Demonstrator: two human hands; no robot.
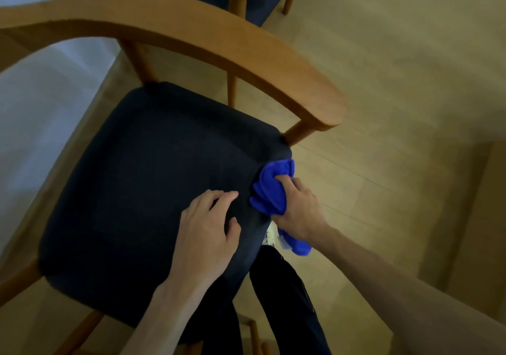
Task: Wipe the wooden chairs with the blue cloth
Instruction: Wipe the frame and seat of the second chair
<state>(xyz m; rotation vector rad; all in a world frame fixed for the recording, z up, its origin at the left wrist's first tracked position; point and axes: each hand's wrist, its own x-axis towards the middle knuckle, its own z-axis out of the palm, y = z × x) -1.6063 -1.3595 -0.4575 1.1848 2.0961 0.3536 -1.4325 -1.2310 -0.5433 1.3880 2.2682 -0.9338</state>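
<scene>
Blue bunched cloth [271, 190] gripped in our right hand [297, 212], at dark seat [137, 190] corner of curved-back wooden chair [191, 31]; left hand [208, 231] flat, fingers spread. Risk: loose tail snags leg, wood missed.

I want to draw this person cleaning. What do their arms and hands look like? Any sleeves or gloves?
No gloves and no sleeves in view. The left hand and right hand are bare, and both forearms are uncovered as far as the picture shows. I see no rings, watch or bracelets. Below the arms, dark trousers show.
</scene>
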